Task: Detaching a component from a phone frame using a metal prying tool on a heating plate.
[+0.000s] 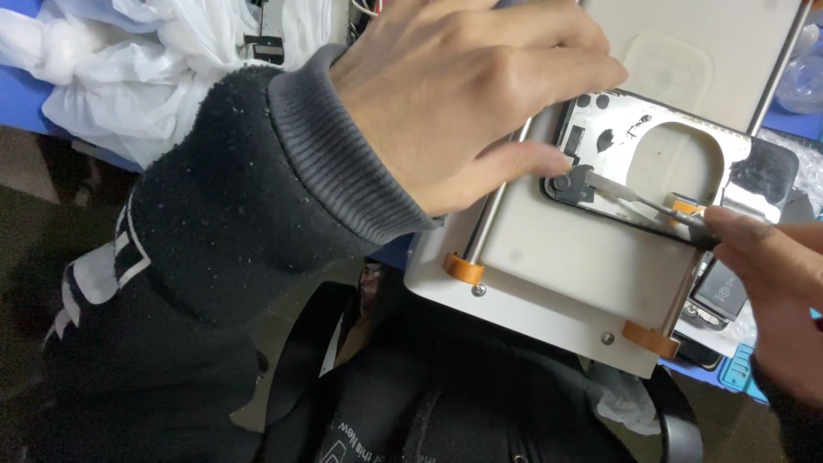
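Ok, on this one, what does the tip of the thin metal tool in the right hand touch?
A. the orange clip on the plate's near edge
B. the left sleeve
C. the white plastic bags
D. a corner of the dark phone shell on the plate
D: the right hand holds the tool, whose tip lies at the corner of the phone shell on the plate, beside the left hand.
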